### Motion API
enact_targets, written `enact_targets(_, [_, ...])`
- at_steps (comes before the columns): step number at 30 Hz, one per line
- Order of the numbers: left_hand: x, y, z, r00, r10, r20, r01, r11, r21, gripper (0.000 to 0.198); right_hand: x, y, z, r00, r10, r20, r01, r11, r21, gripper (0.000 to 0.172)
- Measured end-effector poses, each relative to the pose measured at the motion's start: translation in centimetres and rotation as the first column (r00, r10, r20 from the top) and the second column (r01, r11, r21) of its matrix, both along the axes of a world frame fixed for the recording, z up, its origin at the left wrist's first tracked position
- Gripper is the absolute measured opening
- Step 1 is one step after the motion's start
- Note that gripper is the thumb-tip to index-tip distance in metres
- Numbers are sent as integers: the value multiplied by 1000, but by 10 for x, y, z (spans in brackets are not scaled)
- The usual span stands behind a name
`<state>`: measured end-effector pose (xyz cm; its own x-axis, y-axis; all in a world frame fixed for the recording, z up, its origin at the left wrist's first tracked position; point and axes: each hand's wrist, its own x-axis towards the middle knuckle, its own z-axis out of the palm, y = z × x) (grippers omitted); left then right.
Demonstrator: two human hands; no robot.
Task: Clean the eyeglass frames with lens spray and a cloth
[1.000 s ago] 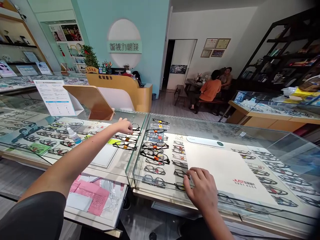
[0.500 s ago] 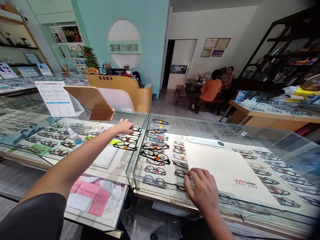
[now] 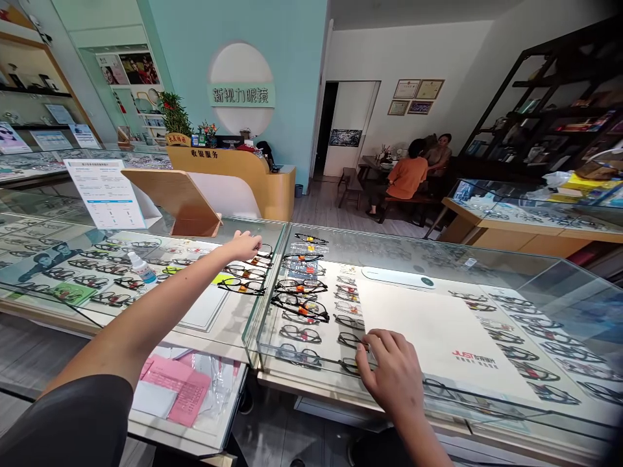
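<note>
My left hand (image 3: 243,246) reaches far out over the glass display counter (image 3: 438,259). Its fingers are curled down onto a pair of black-framed glasses (image 3: 264,250), the farthest in a column lying on the glass. More black glasses with orange tags (image 3: 299,305) lie in a second column just to the right. My right hand (image 3: 389,370) rests near the front edge of the right case, fingers spread flat on the glass. Under it are rows of frames and a white mat (image 3: 438,331) inside the case.
A small spray bottle (image 3: 141,266), a printed sign (image 3: 104,192) and a wooden stand (image 3: 175,201) are on the left counter. Pink papers (image 3: 175,386) lie on a lower shelf. Beyond are a reception desk (image 3: 243,172) and two seated people (image 3: 406,178).
Both hands stay almost where they were. The view has shifted slightly; my left hand remains on the far glasses and my right hand on the glass.
</note>
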<state>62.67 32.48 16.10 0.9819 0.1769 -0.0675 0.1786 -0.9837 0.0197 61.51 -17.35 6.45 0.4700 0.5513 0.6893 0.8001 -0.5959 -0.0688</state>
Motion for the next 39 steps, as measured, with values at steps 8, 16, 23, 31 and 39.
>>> enact_targets(8, [19, 4, -11, 1000, -13, 8, 13, 1000, 12, 44, 0, 1, 2, 1000, 13, 20, -14, 1000, 15, 9])
enact_targets(16, [17, 3, -13, 999, -28, -17, 29, 999, 21, 57, 0, -1, 0, 1000, 11, 23, -11, 1000, 4, 8])
enact_targets(23, [14, 4, -9, 998, -2, -60, 3, 1000, 6, 64, 0, 0, 1, 1000, 4, 27, -4, 1000, 4, 9])
enact_targets(31, [1, -27, 6, 999, -23, 25, 23, 1000, -2, 53, 0, 1, 0, 1000, -8, 17, 7, 1000, 4, 10])
enact_targets(39, [-63, -78, 54, 948, -162, 273, 198, 974, -113, 13, 2, -2, 0, 998, 6, 61, -5, 1000, -14, 7])
